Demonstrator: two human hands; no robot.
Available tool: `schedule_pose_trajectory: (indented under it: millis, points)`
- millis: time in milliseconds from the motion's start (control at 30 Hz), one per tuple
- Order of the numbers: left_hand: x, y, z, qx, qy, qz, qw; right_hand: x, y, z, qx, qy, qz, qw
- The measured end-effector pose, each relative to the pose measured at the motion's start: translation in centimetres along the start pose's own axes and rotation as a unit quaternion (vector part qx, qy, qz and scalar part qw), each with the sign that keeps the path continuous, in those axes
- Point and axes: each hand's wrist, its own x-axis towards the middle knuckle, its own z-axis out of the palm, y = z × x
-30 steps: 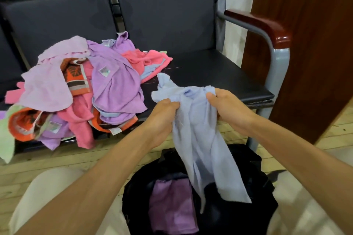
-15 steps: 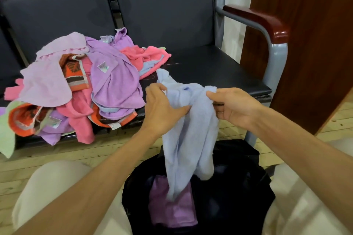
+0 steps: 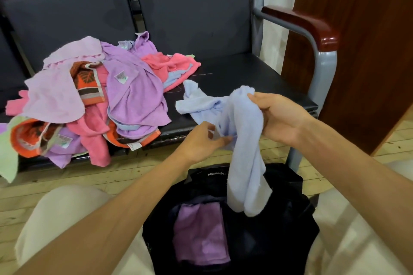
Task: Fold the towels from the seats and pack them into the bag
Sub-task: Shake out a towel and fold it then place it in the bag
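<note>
Blue towel (image 3: pixel 243 140) hangs over the bag (image 3: pixel 279 241), gripped between both hands (image 3: pixel 243 129).

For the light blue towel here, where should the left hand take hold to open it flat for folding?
Probably the loose corner lying on the seat, approached from the left. The right hand already grips the bunched top of the light blue towel, whose rest hangs over the bag; the left hand pinches mid-fabric.

The pale green towel (image 3: pixel 7 158) is cut off by the left edge. The folded purple towel (image 3: pixel 201 234) is partly hidden inside the black bag (image 3: pixel 290 241).
</note>
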Motion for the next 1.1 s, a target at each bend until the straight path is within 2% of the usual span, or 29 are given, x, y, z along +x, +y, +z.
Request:
schedule_pose_trajectory:
  millis: [133, 367, 467, 567, 633, 700, 800, 867, 933, 1000, 1067, 1100]
  points:
    - [0.2, 0.2, 0.9, -0.021, 0.011, 0.005, 1.0, -0.2, -0.1, 0.2, -0.013, 0.013, -0.005, 1.0]
    - [0.5, -0.5, 1.9, -0.048, -0.01, -0.033, 0.998, -0.5, -0.4, 0.0, 0.007, -0.048, -0.015, 0.999]
    - [0.3, -0.6, 1.2, -0.177, -0.006, -0.067, 0.982, -0.5, -0.8, -0.6, 0.012, -0.03, -0.028, 0.999]
    - [0.1, -0.9, -1.0, -0.36, 0.013, -0.074, 0.93, 0.3, -0.9, -1.7, -0.024, 0.053, -0.02, 0.998]
    - [-0.4, -1.5, -2.6, -0.415, 0.014, -0.056, 0.908, 1.3, -0.5, -2.7, -0.084, 0.113, -0.014, 0.99]
    - [-1.1, -1.9, -4.0, -0.421, 0.028, -0.043, 0.906, 2.0, 0.1, -3.2, -0.158, 0.135, -0.006, 0.978]
    - [-1.5, -2.9, -5.5, -0.404, 0.062, -0.057, 0.911, 2.3, 0.8, -3.4, -0.285, 0.094, 0.002, 0.954]
    - [-1.8, -3.5, -7.1, -0.356, 0.038, -0.045, 0.933, 2.0, 0.8, -3.2, -0.358, 0.022, 0.02, 0.933]
    - [-2.4, -4.1, -8.7, -0.232, -0.047, 0.016, 0.971, 1.8, 0.9, -3.2, -0.433, -0.038, 0.055, 0.899]
    - [-2.9, -4.9, -9.5, -0.084, -0.125, 0.036, 0.988, 1.8, 1.2, -3.0, -0.494, -0.064, 0.085, 0.863]
    - [-3.2, -5.5, -9.4, 0.068, -0.149, 0.008, 0.986, 1.8, 1.6, -2.8, -0.537, -0.082, 0.105, 0.833]
    - [-3.2, -5.7, -9.2, 0.152, -0.171, -0.002, 0.974, 1.7, 1.8, -2.5, -0.564, -0.096, 0.115, 0.812]
